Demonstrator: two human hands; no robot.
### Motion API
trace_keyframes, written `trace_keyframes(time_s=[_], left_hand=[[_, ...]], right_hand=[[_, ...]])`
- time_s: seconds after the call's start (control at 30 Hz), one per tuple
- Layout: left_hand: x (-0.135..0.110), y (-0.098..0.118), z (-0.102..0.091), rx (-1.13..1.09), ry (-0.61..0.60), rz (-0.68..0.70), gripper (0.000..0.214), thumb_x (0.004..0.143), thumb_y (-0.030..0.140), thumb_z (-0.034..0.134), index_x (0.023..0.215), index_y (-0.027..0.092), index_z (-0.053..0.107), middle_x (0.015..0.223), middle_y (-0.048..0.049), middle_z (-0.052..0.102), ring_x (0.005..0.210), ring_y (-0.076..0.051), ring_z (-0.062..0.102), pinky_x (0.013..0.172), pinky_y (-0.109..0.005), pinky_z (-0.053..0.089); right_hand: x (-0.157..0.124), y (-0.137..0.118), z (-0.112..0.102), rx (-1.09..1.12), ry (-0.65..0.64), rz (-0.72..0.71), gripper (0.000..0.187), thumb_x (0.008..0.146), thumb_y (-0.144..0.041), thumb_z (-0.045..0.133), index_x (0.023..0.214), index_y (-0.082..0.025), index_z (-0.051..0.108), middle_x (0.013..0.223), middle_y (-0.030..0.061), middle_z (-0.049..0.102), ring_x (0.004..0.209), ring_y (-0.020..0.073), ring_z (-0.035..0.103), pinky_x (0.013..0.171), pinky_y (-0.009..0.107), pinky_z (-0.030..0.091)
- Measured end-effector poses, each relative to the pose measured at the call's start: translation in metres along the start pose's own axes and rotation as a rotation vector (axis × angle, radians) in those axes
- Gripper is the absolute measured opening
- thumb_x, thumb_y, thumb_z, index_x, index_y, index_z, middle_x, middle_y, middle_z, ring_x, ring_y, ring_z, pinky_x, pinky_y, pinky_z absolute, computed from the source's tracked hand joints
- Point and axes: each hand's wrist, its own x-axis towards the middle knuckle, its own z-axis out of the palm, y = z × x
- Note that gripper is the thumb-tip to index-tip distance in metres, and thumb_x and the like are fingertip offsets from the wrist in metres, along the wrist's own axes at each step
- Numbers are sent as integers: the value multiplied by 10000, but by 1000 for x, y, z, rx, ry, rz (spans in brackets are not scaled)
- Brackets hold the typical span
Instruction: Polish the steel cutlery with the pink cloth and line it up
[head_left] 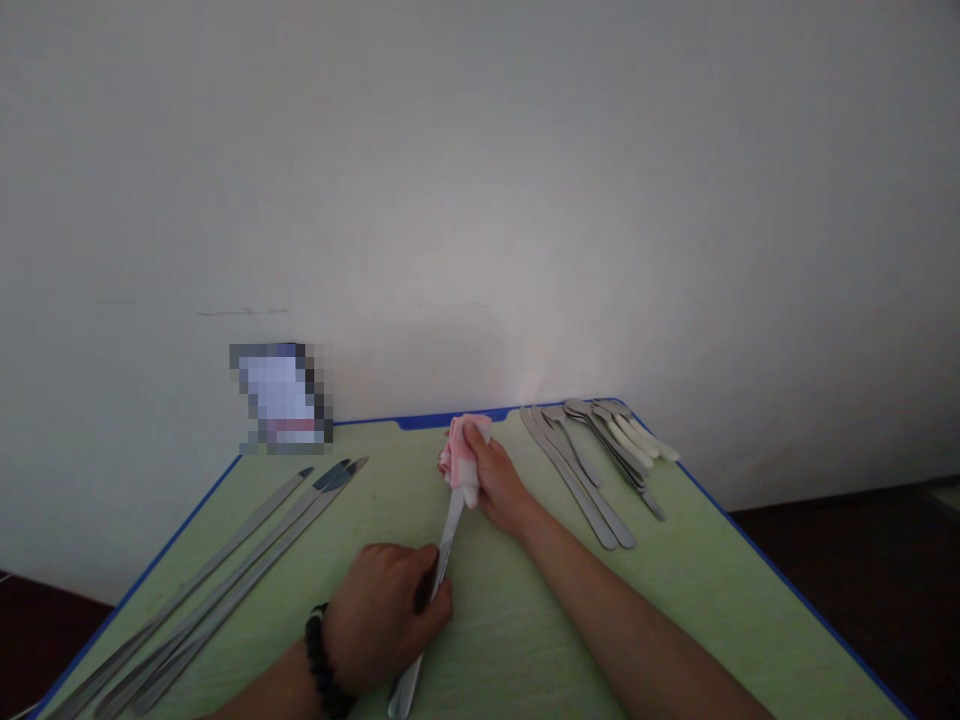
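Observation:
My left hand (386,610), with a dark beaded bracelet at the wrist, is closed round the lower part of a table knife (451,528). The knife slants away from me over the table, its handle end showing below the hand. At its far end, my right hand (496,480) grips a folded pink and white cloth (465,462). The cloth is wrapped about that end of the blade and hides the tip.
Several long knives (247,565) lie at the left of the green table (517,640). On the right are more knives (581,490), a fork (574,440), spoons (579,408) and white-handled cutlery (634,440). A blurred phone-like screen (281,395) leans near the wall (480,200).

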Motion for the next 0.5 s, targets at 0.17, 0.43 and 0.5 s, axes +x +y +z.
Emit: trace_keyframes(time_s=[0.17,0.43,0.5], left_hand=[[0,-1,0,12,-3,11,295,880,286,381,694,186,588,630,-40,659,592,-197,622,575,-286,359],[-1,-6,3,37,26,105,393,940,301,290,686,186,566,622,-42,642,593,-199,624,579,-296,357],[-1,-7,4,44,42,115,398,943,300,290,674,187,561,613,-39,638,586,-194,620,578,-294,353]], right_hand=[[0,1,-1,-28,6,11,408,717,-561,645,715,-156,598,589,6,609,506,115,538,548,257,441],[0,-2,-2,-128,7,35,468,706,-614,613,658,-150,577,542,28,602,479,125,533,487,248,400],[0,-1,-3,-121,27,41,479,697,-629,611,659,-153,572,543,20,591,466,119,520,477,247,397]])
